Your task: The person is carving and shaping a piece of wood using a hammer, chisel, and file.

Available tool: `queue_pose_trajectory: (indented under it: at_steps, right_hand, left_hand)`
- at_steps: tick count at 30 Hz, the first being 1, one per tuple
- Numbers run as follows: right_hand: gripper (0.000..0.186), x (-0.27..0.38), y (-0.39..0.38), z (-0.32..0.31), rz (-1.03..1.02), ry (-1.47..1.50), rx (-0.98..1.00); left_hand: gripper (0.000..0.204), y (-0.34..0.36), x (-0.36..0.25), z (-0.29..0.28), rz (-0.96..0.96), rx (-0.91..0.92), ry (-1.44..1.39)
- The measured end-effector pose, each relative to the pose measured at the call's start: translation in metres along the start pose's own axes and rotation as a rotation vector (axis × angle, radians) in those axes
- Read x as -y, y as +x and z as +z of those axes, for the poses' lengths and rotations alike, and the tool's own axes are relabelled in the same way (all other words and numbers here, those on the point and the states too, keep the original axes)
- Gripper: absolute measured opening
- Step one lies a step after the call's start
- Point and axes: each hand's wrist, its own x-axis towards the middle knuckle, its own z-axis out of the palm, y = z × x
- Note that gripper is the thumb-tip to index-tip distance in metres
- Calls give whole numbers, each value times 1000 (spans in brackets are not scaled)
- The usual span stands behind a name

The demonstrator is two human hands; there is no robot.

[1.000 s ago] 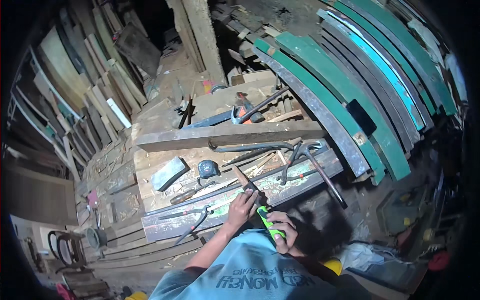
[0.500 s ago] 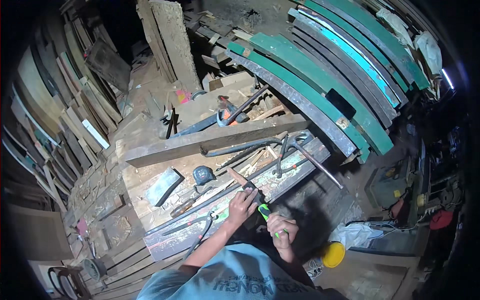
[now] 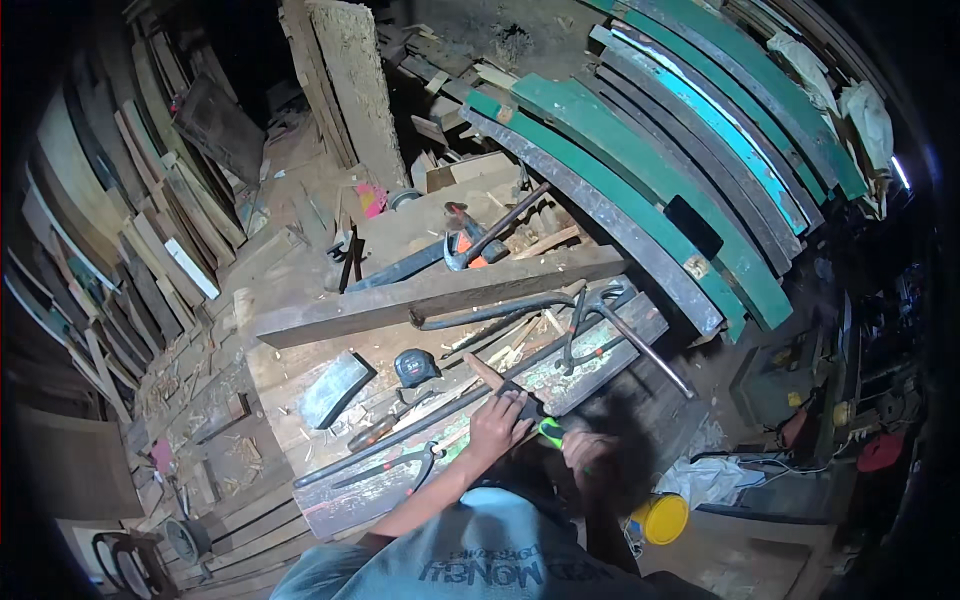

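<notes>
Head view, looking down at the counter [image 3: 268, 398]. Our left hand [image 3: 496, 422] grasps the dark middle of a wood-tipped piece [image 3: 484, 372], fingers folded over it, bare brown tip pointing away from us. Our right hand [image 3: 588, 452], half in shadow, is clenched round a green-and-black handle [image 3: 551, 432]. Both things lie nearly in one line above the counter's near edge, in front of our shirt; whether they join under the fingers we cannot tell.

On handling, we judge a firm left grip and a straight right wrist best, both parts kept in line so that neither twists. Left fingers should stay off any edge; we cannot make one out. Turning towards the lamp would help, since our own shadow falls across the right side.

Materials: the near plank [image 3: 345, 508] is worn, with flaking pale-green paint. Open metal pincers [image 3: 430, 455] lie on it left of our left hand. Beyond sit a rounded, dark tape measure [image 3: 415, 367] and a pale, smooth-faced slab [image 3: 335, 392]. Thin, splintery wood strips [image 3: 522, 335] litter the surface below a thick, straight, rough-sawn beam [image 3: 440, 293]. At upper right, long boards painted green [image 3: 640, 165] look bowed, though the lens bends edges.
</notes>
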Motion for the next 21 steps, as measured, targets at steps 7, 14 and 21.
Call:
queue_pose_trajectory:
  at_steps: [7, 14, 21]
  right_hand:
    - [30, -16, -11, -5, -90, 134, 116]
    - [20, 0, 6, -18, -18, 85, 235]
    - [12, 2, 4, -27, -38, 135, 361]
  left_hand:
    - [53, -1, -11, -5, -100, 5, -88]
    - [45, 30, -20, 4, 140, 172, -306]
    - [30, 40, -5, 10, 381, 361, -425]
